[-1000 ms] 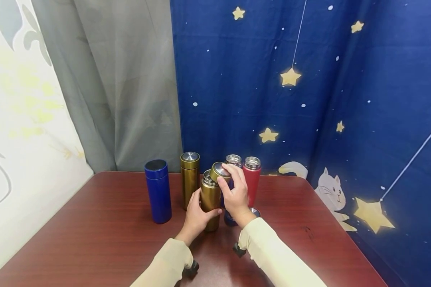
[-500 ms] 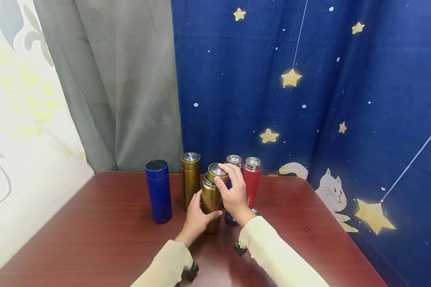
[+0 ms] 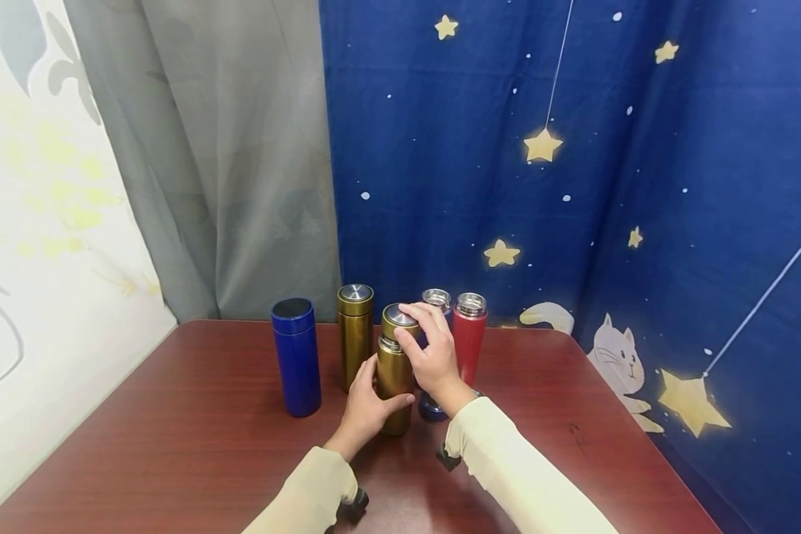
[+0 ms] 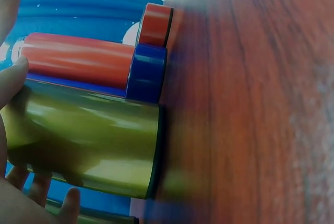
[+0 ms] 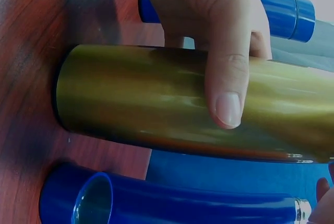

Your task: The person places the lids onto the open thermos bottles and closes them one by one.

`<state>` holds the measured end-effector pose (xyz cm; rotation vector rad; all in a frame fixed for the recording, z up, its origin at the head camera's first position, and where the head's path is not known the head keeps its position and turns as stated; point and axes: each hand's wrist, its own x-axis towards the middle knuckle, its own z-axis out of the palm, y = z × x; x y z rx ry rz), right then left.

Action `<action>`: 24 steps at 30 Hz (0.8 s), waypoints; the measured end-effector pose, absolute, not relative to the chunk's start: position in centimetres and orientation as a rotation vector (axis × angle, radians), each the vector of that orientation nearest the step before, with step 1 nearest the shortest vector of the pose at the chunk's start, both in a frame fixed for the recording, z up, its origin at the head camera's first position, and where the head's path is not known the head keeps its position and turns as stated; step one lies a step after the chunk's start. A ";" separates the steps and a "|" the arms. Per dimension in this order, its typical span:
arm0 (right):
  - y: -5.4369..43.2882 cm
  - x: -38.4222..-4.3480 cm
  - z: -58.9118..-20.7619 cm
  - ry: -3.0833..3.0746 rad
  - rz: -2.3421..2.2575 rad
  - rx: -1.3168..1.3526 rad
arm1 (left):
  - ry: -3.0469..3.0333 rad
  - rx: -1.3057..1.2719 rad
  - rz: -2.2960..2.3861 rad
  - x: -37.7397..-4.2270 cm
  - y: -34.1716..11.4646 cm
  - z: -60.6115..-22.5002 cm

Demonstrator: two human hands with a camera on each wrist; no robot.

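A gold thermos bottle (image 3: 395,382) stands upright on the table, gripped round its body by my left hand (image 3: 363,408). In the right wrist view the left thumb (image 5: 229,85) lies across the gold wall. My right hand (image 3: 435,354) holds the gold lid (image 3: 399,317) by its side and top, right over the bottle's mouth. A strip of silver neck shows between lid and body. Directly behind sits a second gold thermos (image 3: 356,345) with its lid on.
A lidded blue thermos (image 3: 297,363) stands at the left. An uncapped red bottle (image 3: 469,345) and an uncapped blue bottle (image 5: 198,200) stand at the right, the latter partly hidden by my right hand. A blue lid (image 4: 147,72) and a red lid (image 4: 154,24) rest on the table.
My right hand has brought the gold lid leftward from beside the bottle's mouth to over it, covering the opening. The left hand keeps its grip on the bottle.
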<state>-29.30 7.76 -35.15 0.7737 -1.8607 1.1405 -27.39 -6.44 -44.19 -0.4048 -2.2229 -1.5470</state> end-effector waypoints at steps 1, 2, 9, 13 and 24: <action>7.8 -29.3 -35.1 -1.872 1.137 0.776 | -2.225 -0.408 -1.545 -27.4 -6.4 -44.2; 7.8 -29.3 -35.1 -1.887 1.135 0.782 | -2.227 -0.411 -1.546 -27.5 -6.5 -44.2; 8.0 -29.4 -35.6 -1.937 1.118 0.813 | -2.236 -0.416 -1.564 -27.6 -6.6 -44.2; 8.3 -29.5 -35.7 -1.948 1.128 0.839 | -2.227 -0.436 -1.564 -27.6 -6.6 -44.2; 9.7 -29.8 -35.1 -2.075 1.173 1.006 | -2.262 -0.481 -1.602 -27.9 -7.1 -44.0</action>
